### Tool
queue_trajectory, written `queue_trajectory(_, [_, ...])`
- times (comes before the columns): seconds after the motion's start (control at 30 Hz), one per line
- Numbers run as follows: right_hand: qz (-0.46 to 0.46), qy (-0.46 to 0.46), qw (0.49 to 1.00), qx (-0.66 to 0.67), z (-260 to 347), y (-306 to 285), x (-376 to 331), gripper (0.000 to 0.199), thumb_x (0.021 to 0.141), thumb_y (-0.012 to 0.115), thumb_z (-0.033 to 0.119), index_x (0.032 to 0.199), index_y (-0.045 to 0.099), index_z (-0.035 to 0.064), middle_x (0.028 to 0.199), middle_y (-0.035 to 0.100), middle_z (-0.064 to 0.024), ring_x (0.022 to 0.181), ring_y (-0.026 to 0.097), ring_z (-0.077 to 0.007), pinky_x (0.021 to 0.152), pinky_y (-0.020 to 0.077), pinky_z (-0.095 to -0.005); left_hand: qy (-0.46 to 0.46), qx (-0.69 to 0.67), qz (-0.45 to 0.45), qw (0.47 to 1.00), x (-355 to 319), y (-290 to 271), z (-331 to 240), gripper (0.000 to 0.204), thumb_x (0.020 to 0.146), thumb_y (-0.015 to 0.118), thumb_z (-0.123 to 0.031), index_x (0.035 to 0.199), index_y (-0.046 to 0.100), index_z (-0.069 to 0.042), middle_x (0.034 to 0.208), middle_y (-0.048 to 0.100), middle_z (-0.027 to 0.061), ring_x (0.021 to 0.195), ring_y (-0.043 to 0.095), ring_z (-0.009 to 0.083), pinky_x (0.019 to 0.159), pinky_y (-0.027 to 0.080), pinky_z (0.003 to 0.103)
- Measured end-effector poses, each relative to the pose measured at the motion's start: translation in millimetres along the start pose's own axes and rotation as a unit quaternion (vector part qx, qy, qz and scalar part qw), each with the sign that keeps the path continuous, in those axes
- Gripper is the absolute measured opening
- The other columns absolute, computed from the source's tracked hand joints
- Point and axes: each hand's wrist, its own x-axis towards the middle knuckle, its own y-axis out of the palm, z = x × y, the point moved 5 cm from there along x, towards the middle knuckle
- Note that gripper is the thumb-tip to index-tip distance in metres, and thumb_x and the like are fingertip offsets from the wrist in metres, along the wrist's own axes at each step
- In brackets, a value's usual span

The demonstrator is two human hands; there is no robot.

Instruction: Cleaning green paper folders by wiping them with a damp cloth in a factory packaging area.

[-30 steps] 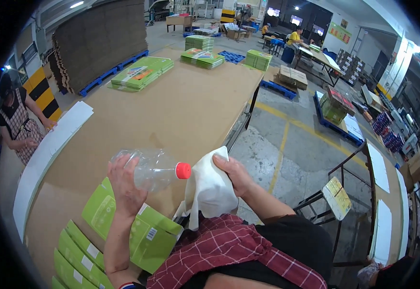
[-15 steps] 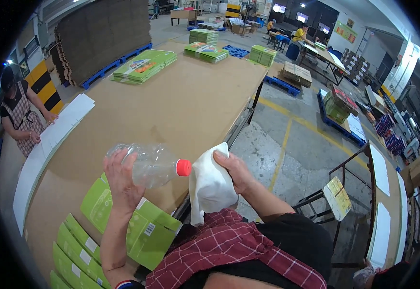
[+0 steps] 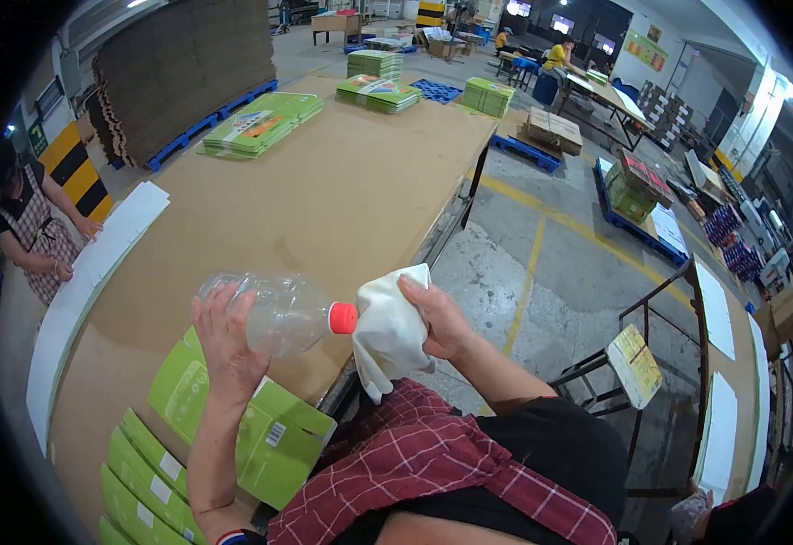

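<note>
A packaging warehouse: stacked cardboard sheets (image 3: 188,73), blue pallets (image 3: 524,150), long worktable (image 3: 324,200).

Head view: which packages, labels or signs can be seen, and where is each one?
Flat green cartons: near table corner, white labels.
Green printed stacks: far table side.
Brown boxes: on a floor pallet, right of the table.
Yellow-black striped panel: left, behind a person.
Yellowish printed sheet: on a metal stand, right.

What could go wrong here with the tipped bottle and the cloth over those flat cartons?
1. The clear bottle lies almost sideways in the left hand, red cap against the white cloth in the right hand; liquid could miss the cloth and drip.
2. Green flat cartons and the cardboard-covered table lie just below, so drips might stain them.
</note>
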Motion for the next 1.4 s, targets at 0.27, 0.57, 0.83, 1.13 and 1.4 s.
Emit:
queue_trajectory(0.27, [-0.024, -0.028, 0.999, 0.003, 6.1, -12.1, -7.3, 0.036, 0.074, 0.059, 0.001, 0.108, 0.047, 0.0016, 0.093, 0.058, -0.0097, 0.084, 0.059, -0.0222, 0.075, 0.0492, -0.0363, 0.022, 0.020, -0.005, 1.000, 9.2, -2.7, -0.3, 0.064, 0.058, 0.067, -0.011, 0.115, 0.040, -0.011, 0.115, 0.042, 0.0129, 0.110, 0.039, 0.0329, 0.097, 0.021, 0.050])
queue_trajectory(0.57, [0.003, -0.004, 1.000, -0.013, 8.6, -19.6, -10.1, 0.028, 0.080, 0.056, 0.011, 0.107, 0.049, 0.0038, 0.096, 0.058, -0.0059, 0.085, 0.058, -0.0172, 0.076, 0.0473, -0.0323, 0.027, 0.017, -0.001, 0.999, 14.7, 2.7, -0.7, 0.061, 0.058, 0.066, -0.011, 0.114, 0.042, -0.011, 0.114, 0.042, 0.0129, 0.110, 0.038, 0.0327, 0.097, 0.021, 0.051])
queue_trajectory(0.83, [0.005, -0.022, 0.999, -0.034, 13.5, -16.1, -22.6, 0.027, 0.082, 0.055, 0.017, 0.106, 0.050, 0.0045, 0.095, 0.058, -0.0047, 0.083, 0.058, -0.0149, 0.074, 0.0472, -0.0307, 0.026, 0.021, 0.004, 0.999, 15.6, 4.2, -4.5, 0.059, 0.059, 0.065, -0.013, 0.113, 0.043, -0.012, 0.114, 0.042, 0.0130, 0.110, 0.038, 0.0330, 0.097, 0.021, 0.051])
queue_trajectory(1.13, [-0.109, -0.038, 0.985, -0.131, -0.8, -18.2, -37.6, 0.028, 0.079, 0.057, 0.013, 0.104, 0.051, 0.0004, 0.093, 0.059, -0.0080, 0.081, 0.059, -0.0183, 0.072, 0.0475, -0.0310, 0.039, 0.075, 0.027, 0.996, 20.9, 8.8, -5.2, 0.054, 0.061, 0.059, -0.004, 0.113, 0.047, -0.014, 0.112, 0.044, 0.0109, 0.109, 0.040, 0.0299, 0.095, 0.024, 0.050])
queue_trajectory(1.4, [-0.072, -0.008, 0.994, -0.081, -6.6, -18.4, -30.4, 0.028, 0.080, 0.049, 0.005, 0.106, 0.049, -0.0031, 0.096, 0.058, -0.0111, 0.084, 0.059, -0.0212, 0.074, 0.0476, -0.0321, 0.112, 0.149, 0.045, 0.981, 38.4, 34.5, -16.2, 0.057, 0.059, 0.060, -0.002, 0.112, 0.048, -0.022, 0.110, 0.045, 0.0053, 0.106, 0.042, 0.0234, 0.093, 0.025, 0.048])
